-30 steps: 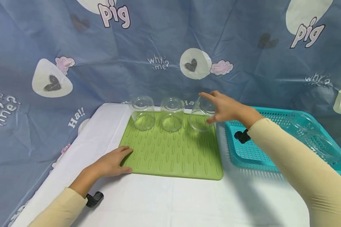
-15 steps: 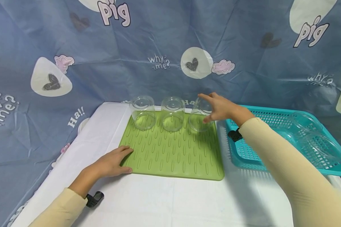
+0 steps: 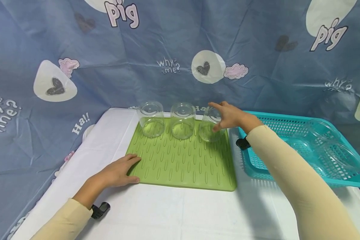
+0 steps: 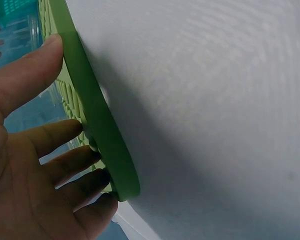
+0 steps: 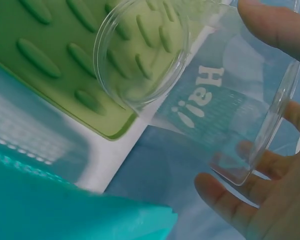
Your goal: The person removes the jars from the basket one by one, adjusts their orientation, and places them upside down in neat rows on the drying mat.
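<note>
My right hand (image 3: 229, 116) holds a clear cup (image 3: 209, 132) upside down by its base end, over the back right of the green ridged mat (image 3: 183, 166). In the right wrist view, thumb and fingers reach round the base of the cup (image 5: 225, 127), its round rim at the mat. Left of it, a middle cup (image 3: 182, 123) and a left cup (image 3: 151, 121) stand inverted in a row. My left hand (image 3: 120, 171) rests at the mat's front left corner; in the left wrist view its loosely spread fingers (image 4: 72, 160) touch the mat's edge.
A turquoise perforated basket (image 3: 288, 116) stands right of the mat, partly behind my right sleeve. Inside it lie clear cups, a back one (image 3: 322, 130) and a front one (image 3: 345, 156). Behind the white-covered table (image 3: 180, 213) hangs a printed blue cloth (image 3: 138, 50).
My right hand has shifted a little left and down with the cup, which now stands straighter after leaning. My left hand has stayed at the mat's corner.
</note>
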A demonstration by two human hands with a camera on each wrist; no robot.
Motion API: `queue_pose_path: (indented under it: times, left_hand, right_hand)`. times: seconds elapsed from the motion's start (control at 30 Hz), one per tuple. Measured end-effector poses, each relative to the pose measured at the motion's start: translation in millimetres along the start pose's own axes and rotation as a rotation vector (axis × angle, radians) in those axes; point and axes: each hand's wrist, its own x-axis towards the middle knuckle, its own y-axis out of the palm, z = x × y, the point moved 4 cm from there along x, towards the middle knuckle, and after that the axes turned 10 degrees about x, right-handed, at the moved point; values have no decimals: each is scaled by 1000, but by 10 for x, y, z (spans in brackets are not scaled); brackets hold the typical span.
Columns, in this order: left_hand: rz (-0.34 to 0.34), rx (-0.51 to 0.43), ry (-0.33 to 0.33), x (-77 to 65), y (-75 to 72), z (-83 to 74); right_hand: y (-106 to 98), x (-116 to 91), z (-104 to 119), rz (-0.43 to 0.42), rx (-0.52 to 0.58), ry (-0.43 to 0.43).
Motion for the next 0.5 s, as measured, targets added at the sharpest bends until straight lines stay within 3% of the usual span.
queue_pose_path:
  times: [0.5]
  left_hand:
    - [-15, -8, 8, 10, 4, 17]
  right_hand:
    - [69, 90, -1, 0, 8, 35]
